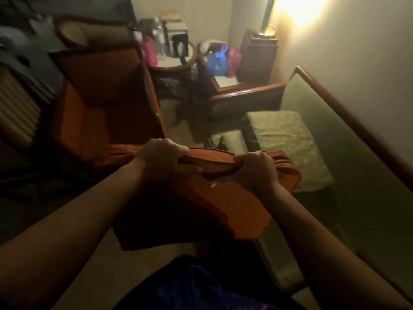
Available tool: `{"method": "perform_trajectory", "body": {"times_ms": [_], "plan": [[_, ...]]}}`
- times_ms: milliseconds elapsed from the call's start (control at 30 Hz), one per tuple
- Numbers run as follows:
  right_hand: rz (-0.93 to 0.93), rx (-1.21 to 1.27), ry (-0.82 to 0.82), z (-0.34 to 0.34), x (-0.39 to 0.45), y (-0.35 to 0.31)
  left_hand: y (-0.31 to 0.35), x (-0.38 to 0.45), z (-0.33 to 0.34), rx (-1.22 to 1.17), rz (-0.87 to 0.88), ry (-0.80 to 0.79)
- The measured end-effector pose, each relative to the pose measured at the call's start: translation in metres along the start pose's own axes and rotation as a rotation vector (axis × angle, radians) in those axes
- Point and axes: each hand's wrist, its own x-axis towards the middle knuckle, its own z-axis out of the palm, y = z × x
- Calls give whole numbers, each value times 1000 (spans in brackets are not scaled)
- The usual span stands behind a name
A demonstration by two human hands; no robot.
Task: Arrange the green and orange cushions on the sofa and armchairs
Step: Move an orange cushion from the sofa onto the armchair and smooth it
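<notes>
I hold an orange cushion (201, 204) in front of me, above the floor between an orange armchair and a green sofa. My left hand (156, 157) grips its bunched top edge on the left. My right hand (257, 168) grips the same edge on the right. The orange armchair (100, 104) stands to the left with its seat bare. The green sofa (357, 175) runs along the right wall. A green cushion (286, 139) lies flat on the sofa seat, just beyond my right hand.
A small round table (176, 61) crowded with bottles and boxes stands in the far corner. Beside it a wooden side table (225, 81) carries blue and pink bags. A lit lamp (268, 30) glows at the back wall. Another chair (93, 32) is far left.
</notes>
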Motion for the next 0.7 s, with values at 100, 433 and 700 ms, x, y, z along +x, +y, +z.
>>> {"method": "perform_trajectory", "body": {"times_ms": [100,433,700], "plan": [[-109,62,-40,19,65,-55,-70,-23,-34,-56,-108,13],[-302,-34,-247,98,284,-157,-266,-7,-78,-79,-431,-7],[-413,-86,-420,173,479,-180,-437,83,-90,-27,-589,-218]]}}
